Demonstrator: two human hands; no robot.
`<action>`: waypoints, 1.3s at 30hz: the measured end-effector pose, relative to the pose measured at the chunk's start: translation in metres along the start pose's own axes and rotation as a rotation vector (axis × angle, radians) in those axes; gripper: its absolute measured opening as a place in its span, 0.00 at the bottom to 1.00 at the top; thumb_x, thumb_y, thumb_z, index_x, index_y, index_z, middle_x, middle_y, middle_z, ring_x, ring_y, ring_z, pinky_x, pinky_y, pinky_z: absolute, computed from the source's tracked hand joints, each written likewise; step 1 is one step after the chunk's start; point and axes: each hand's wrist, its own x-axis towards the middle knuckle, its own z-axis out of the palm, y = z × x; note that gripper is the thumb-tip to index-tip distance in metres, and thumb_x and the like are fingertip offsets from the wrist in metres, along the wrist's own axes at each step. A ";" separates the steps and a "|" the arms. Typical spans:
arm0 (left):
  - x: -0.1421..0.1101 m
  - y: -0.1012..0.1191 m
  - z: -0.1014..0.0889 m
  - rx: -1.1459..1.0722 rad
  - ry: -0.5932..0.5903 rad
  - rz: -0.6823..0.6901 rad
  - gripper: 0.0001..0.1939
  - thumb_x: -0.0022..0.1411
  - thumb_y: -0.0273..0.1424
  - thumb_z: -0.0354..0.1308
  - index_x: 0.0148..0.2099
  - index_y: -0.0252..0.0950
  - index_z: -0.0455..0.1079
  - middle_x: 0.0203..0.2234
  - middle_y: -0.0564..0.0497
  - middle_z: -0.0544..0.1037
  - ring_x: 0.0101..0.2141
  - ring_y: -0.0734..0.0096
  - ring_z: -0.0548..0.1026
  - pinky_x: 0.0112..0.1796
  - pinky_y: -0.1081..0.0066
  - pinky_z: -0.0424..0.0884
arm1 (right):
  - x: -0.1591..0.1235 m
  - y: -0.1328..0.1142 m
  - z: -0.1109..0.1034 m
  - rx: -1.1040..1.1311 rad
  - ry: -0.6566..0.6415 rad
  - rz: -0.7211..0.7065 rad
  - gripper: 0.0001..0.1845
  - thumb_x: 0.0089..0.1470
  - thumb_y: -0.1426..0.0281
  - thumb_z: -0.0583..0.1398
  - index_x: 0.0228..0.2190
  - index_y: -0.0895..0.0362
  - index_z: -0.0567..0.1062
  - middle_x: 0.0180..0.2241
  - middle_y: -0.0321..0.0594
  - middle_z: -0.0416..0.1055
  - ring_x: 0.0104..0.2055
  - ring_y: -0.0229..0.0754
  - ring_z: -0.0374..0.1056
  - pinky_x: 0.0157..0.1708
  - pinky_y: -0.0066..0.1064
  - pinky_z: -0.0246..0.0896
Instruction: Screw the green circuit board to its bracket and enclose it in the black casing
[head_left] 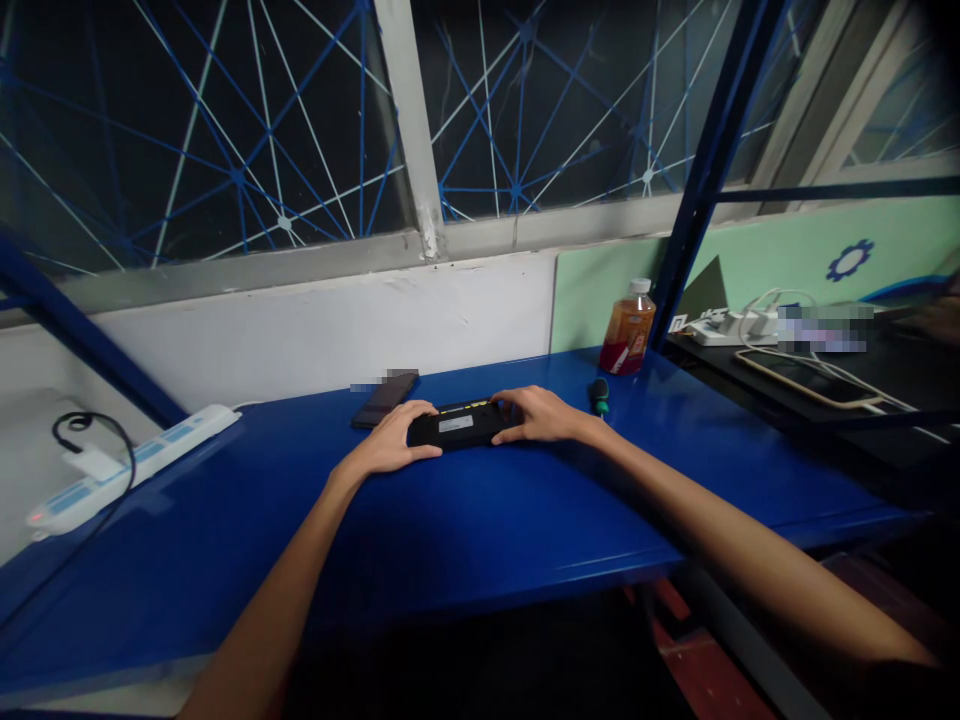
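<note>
Both hands (394, 440) (536, 415) flat, gripping black device (459, 424).

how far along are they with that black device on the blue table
Early, by the look of it. Done: the black device lies flat on the blue table, label side up. In hand: the left hand and right hand grip its two ends. Left: its casing looks closed, and the green-handled screwdriver lies untouched beside the right wrist.
</note>
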 end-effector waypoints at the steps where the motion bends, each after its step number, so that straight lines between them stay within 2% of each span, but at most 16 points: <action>1: 0.000 0.001 0.000 0.001 -0.001 0.001 0.30 0.53 0.47 0.61 0.54 0.40 0.63 0.56 0.44 0.65 0.56 0.54 0.63 0.55 0.55 0.58 | 0.000 0.000 0.000 0.003 0.000 -0.003 0.40 0.43 0.47 0.64 0.51 0.59 0.70 0.35 0.43 0.75 0.35 0.45 0.70 0.30 0.31 0.57; 14: 0.000 0.001 -0.001 -0.010 -0.024 -0.023 0.29 0.54 0.46 0.60 0.55 0.40 0.64 0.57 0.44 0.64 0.58 0.54 0.61 0.57 0.55 0.56 | 0.003 0.005 0.003 0.092 -0.032 -0.011 0.39 0.42 0.47 0.64 0.50 0.58 0.70 0.34 0.41 0.75 0.33 0.42 0.69 0.29 0.30 0.57; 20: 0.000 0.001 -0.001 -0.007 -0.033 -0.014 0.29 0.54 0.46 0.60 0.55 0.38 0.63 0.57 0.42 0.64 0.58 0.55 0.61 0.57 0.56 0.56 | 0.003 0.006 0.007 0.049 -0.073 0.018 0.39 0.38 0.45 0.65 0.47 0.57 0.72 0.33 0.40 0.75 0.32 0.43 0.69 0.26 0.29 0.54; 39: -0.001 0.007 0.000 0.001 -0.020 -0.006 0.29 0.54 0.49 0.59 0.55 0.43 0.63 0.58 0.45 0.62 0.56 0.52 0.63 0.55 0.53 0.58 | -0.001 0.000 -0.008 0.071 -0.050 0.022 0.37 0.39 0.49 0.66 0.47 0.58 0.72 0.35 0.41 0.74 0.33 0.42 0.68 0.29 0.30 0.56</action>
